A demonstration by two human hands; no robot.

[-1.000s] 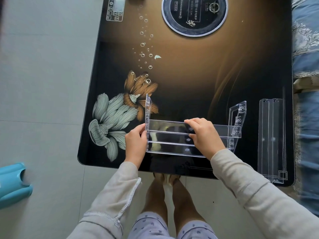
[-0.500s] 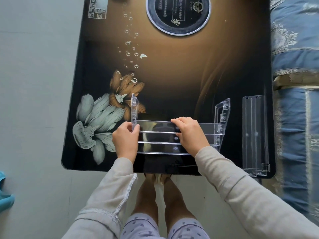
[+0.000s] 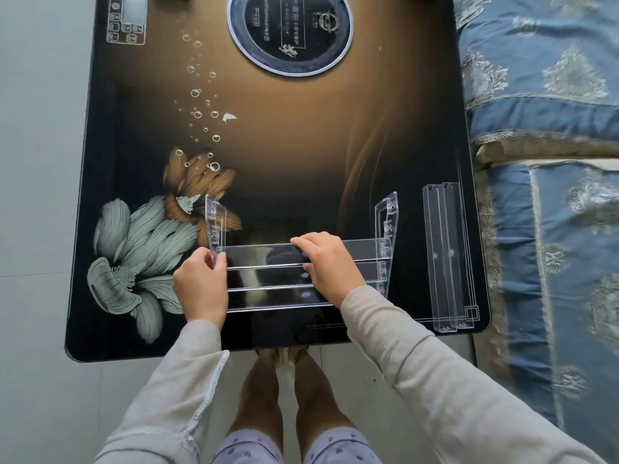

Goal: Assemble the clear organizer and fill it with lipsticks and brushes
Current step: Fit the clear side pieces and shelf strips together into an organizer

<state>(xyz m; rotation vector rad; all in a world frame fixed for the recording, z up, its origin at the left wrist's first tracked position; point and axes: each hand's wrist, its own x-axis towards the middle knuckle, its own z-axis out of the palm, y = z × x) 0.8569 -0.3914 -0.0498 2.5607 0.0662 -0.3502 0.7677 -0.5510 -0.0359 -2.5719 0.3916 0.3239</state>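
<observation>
Both hands grip the clear organizer [image 3: 268, 279]: left hand [image 3: 201, 289] pinching its left side panel, right hand [image 3: 330, 266] closed over the top shelf.

Right hand [image 3: 330, 266] covering the organizer [image 3: 268, 279] shelves' middle, surface [image 3: 301, 162] far edge cropped, round panel [image 3: 289, 31] lettering unreadable

Soft daylight, glare on the glossy table [image 3: 301, 182], wide-angle edge warp

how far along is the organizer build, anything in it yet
Partly built: two clear side panels stand joined by three clear shelves. In hand: left hand pinches the left panel, right hand presses the top shelf. Left: spare clear strips lie unused at right; no lipsticks or brushes are visible.
</observation>
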